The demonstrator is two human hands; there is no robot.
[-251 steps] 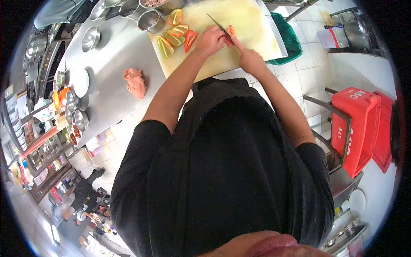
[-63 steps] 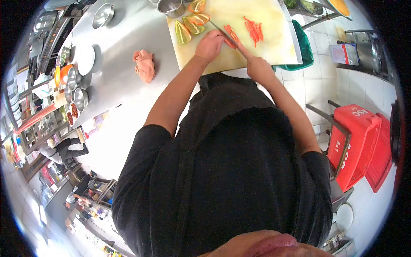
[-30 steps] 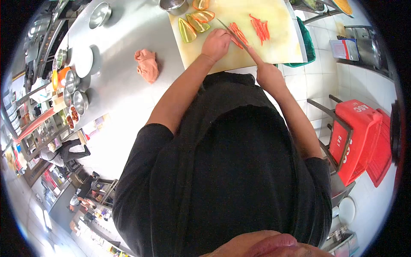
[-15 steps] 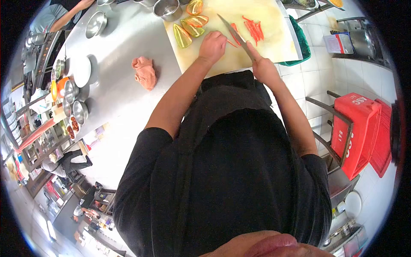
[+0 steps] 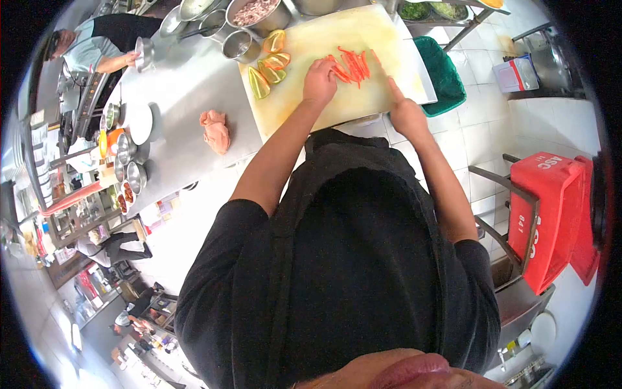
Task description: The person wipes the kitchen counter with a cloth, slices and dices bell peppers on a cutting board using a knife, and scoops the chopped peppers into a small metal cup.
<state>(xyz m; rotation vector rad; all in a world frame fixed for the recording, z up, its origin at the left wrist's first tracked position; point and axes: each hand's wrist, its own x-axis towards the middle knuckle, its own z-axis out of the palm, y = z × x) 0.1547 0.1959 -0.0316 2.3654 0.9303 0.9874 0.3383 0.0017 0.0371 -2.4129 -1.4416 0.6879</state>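
Thin red pepper strips (image 5: 356,67) lie in a pile on the pale cutting board (image 5: 298,107). My left hand (image 5: 320,82) rests at the pile's left side, its fingertips on the strips; whether they grip any is hidden. My right hand (image 5: 407,115) is closed round the handle of a knife (image 5: 381,65), whose blade stands to the right of the pile, apart from it. Several green and orange pepper pieces (image 5: 259,83) sit at the board's left edge. Beyond them is a small steel pot (image 5: 240,47).
A crumpled pink cloth (image 5: 215,131) and a white plate (image 5: 137,123) lie on the steel table (image 5: 184,91). A green bin (image 5: 441,78) stands right of the board, a red bin (image 5: 544,214) farther right. Across the table a co-worker (image 5: 97,48) holds a metal bowl (image 5: 144,55).
The left-hand strips now lie against the other pile. The knife has moved to the right of the strips, and my left hand has come onto them. More of the co-worker and bowls shows.
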